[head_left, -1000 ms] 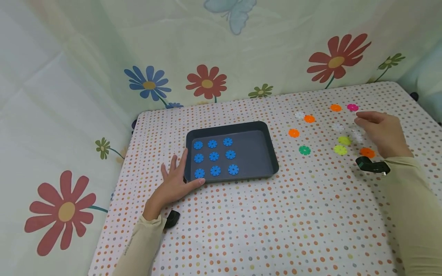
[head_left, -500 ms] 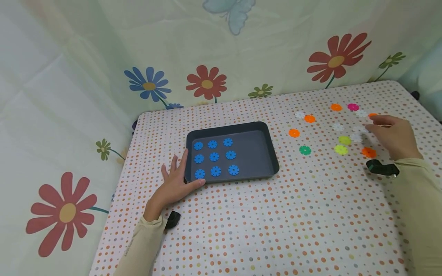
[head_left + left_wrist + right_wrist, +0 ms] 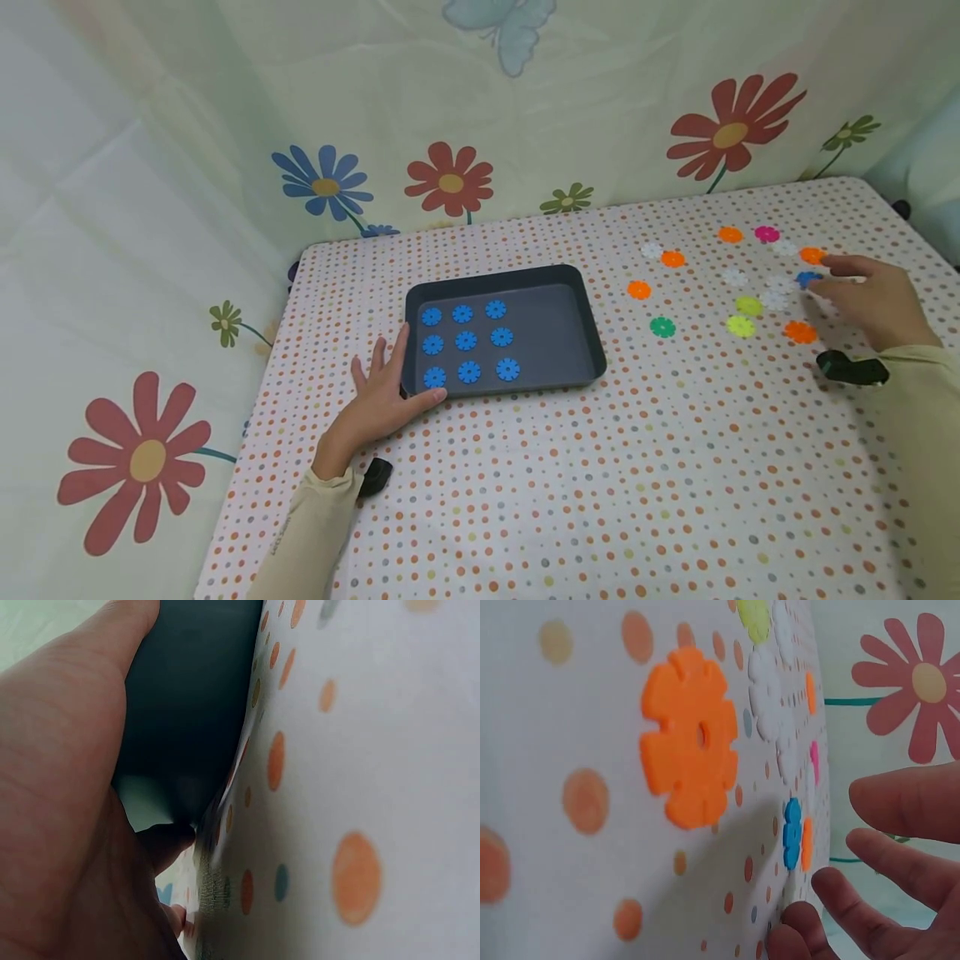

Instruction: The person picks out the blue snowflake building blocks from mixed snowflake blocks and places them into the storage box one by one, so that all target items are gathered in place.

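My left hand (image 3: 378, 396) is spread at the near-left corner of a dark grey tray (image 3: 558, 275), its thumb along the near rim. In the left wrist view the palm lies beside the tray's dark wall (image 3: 191, 697). Several blue notched discs (image 3: 465, 340) lie in rows on the tray's left part. My right hand (image 3: 877, 300) is over the right of the table, fingers parted, right by a loose blue disc (image 3: 807, 279). In the right wrist view the blue disc (image 3: 792, 834) lies on the cloth, apart from the thumb and spread fingers (image 3: 862, 911).
Around the right hand lie orange (image 3: 800, 332), white (image 3: 775, 299), yellow (image 3: 741, 326) and pink discs (image 3: 767, 234). A green disc (image 3: 662, 327) lies nearer the tray. A dotted cloth (image 3: 600, 500) covers the table, and a flowered curtain (image 3: 600, 100) hangs behind.
My right hand has moved right across the table, uncovering white and orange discs, then the loose blue disc by its fingertips. The left hand and the tray have stayed put.
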Motion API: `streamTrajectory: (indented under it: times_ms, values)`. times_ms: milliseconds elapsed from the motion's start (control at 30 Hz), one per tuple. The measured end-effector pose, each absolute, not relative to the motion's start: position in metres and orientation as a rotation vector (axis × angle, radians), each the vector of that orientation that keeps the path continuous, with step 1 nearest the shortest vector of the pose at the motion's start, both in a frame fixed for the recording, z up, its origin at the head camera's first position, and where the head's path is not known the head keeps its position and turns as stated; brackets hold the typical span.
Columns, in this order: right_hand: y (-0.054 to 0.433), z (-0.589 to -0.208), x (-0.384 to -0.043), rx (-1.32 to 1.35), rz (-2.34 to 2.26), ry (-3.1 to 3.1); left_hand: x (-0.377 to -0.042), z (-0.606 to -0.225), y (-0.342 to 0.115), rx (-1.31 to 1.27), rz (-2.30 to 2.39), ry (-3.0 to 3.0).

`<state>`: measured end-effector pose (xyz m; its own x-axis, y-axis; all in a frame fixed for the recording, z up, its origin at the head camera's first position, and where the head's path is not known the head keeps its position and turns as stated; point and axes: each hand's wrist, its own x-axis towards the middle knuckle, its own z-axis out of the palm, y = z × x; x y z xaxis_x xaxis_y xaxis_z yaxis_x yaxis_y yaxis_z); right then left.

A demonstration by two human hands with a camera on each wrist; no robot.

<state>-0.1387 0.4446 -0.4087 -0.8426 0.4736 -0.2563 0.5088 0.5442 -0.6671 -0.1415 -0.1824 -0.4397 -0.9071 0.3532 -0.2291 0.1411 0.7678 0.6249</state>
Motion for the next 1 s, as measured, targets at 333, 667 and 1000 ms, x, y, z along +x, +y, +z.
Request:
streamTrajectory:
  times_ms: [333,667,1000]
  values:
    - [0.458,-0.41,-0.143,0.784,-1.129,2.715,-0.143,-0.441,-0.182,0.381,0.885,2.631]
    - [0.47,-0.416,-0.145,0.731,-1.068,2.713,-0.143,-0.44,-0.183,0.394,0.9,2.627]
    - [0.479,-0.425,-0.151,0.673,-0.943,2.794,-0.143,-0.439,-0.182,0.409,0.899,2.631]
